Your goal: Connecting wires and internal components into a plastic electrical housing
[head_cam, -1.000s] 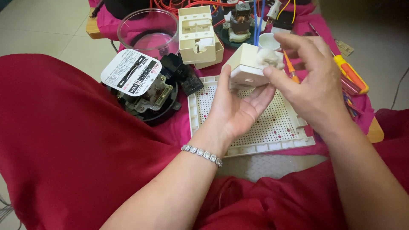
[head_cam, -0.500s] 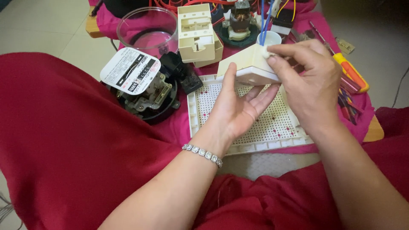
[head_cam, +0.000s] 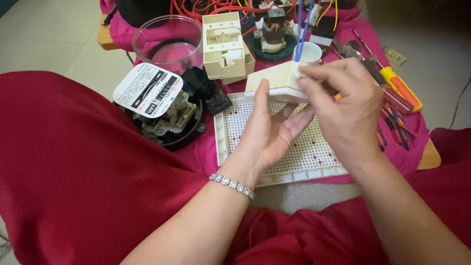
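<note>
Both of my hands hold a cream plastic box-shaped housing [head_cam: 275,80] over a white perforated board [head_cam: 314,152]. My left hand [head_cam: 271,130] cradles it from below, palm up, thumb against its left edge; a silver bracelet [head_cam: 231,185] circles that wrist. My right hand [head_cam: 343,105] pinches the housing's right end with fingertips. The housing lies nearly flat, its broad face upward.
An opened round electric meter [head_cam: 162,105] sits left, a clear glass dome [head_cam: 167,44] behind it. A cream switch housing [head_cam: 224,45], a small motor [head_cam: 274,32], red wires, a white cup [head_cam: 310,51] and screwdrivers [head_cam: 395,86] lie on the pink cloth. Red fabric covers my lap.
The cream housing has been turned from standing on edge to lying nearly flat, and my right hand has shifted from its top to its right end.
</note>
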